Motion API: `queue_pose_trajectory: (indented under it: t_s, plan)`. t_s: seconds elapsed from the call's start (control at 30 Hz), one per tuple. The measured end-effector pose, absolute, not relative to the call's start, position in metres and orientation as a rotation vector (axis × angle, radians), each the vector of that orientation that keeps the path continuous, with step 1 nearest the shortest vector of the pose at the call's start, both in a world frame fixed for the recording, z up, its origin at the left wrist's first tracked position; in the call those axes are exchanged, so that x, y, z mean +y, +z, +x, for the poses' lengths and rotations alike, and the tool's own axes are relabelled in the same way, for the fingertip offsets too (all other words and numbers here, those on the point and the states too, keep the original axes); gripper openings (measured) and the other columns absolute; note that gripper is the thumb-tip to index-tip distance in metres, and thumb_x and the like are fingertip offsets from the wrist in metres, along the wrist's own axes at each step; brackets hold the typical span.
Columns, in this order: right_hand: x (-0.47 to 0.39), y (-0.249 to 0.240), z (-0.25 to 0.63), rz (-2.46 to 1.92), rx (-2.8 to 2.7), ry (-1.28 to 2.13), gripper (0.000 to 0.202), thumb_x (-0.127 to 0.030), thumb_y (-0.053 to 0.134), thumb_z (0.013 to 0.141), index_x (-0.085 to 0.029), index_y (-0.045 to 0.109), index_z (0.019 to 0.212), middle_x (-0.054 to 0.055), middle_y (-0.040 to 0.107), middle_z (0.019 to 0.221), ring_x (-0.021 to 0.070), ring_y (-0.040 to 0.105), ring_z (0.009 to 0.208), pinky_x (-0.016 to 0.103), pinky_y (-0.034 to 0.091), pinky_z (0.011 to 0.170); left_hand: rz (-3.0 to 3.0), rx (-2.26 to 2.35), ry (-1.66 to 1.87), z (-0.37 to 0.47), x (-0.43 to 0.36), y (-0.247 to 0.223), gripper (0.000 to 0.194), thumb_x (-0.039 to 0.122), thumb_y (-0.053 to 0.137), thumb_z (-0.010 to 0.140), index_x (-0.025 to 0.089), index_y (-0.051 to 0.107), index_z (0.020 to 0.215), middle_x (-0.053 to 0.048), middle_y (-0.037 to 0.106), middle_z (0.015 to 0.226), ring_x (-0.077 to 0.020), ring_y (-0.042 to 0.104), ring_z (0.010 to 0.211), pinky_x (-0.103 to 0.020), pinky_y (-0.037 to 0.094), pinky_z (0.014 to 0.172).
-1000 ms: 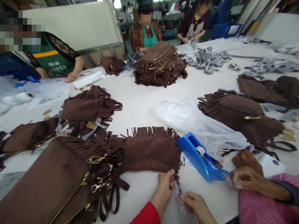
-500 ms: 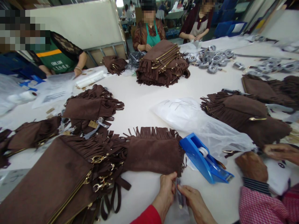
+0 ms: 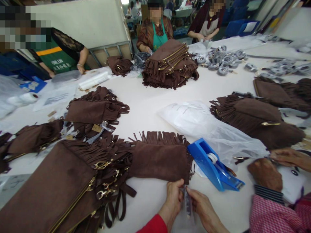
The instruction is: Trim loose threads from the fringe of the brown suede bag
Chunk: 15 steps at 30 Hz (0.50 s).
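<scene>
My left hand (image 3: 173, 198) and my right hand (image 3: 202, 206) meet at the table's near edge. Between them they pinch a small dark strip inside a clear plastic sleeve (image 3: 187, 203). Just beyond my fingers lies a brown suede fringed bag (image 3: 157, 158). A blue tape dispenser (image 3: 212, 165) stands to the right of my hands, apart from them.
A co-worker's hands (image 3: 266, 171) in a pink checked sleeve work at the right. Stacks of brown fringed bags (image 3: 170, 63) lie around the white table (image 3: 145, 106), with a clear plastic bag (image 3: 211, 129) at centre right and grey tape rolls (image 3: 218, 61) at the back. Other people stand at the far edge.
My hands have come together around the sleeved strip, raised slightly. The co-worker's hand has drawn back from the dispenser's front to the right.
</scene>
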State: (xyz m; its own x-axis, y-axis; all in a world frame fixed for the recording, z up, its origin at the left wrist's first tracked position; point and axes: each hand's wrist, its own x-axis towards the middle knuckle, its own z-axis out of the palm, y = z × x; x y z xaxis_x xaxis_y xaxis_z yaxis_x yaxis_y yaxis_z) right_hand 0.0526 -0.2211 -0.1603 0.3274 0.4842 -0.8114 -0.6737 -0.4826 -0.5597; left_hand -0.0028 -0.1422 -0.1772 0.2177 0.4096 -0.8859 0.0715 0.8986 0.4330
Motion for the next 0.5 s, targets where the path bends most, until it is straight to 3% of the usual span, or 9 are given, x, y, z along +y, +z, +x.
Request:
queue_pose_trajectory:
  t_s: [0.5]
  plan:
    - [-0.211, -0.169, 0.058, -1.522, 0.199, 1.411, 0.03, -0.043, 0.069, 0.057, -0.017, 0.056, 0.064, -0.003, 0.056, 0.051, 0.0124, 0.051, 0.052, 0.025, 0.037, 0.054, 0.605, 1.379, 0.32, -0.013, -0.145, -0.17, 0.038, 0.043, 0.069, 0.051, 0.02, 0.039, 0.045, 0.01, 0.03, 0.034, -0.0055, 0.026, 0.033, -0.023, 0.018, 0.038]
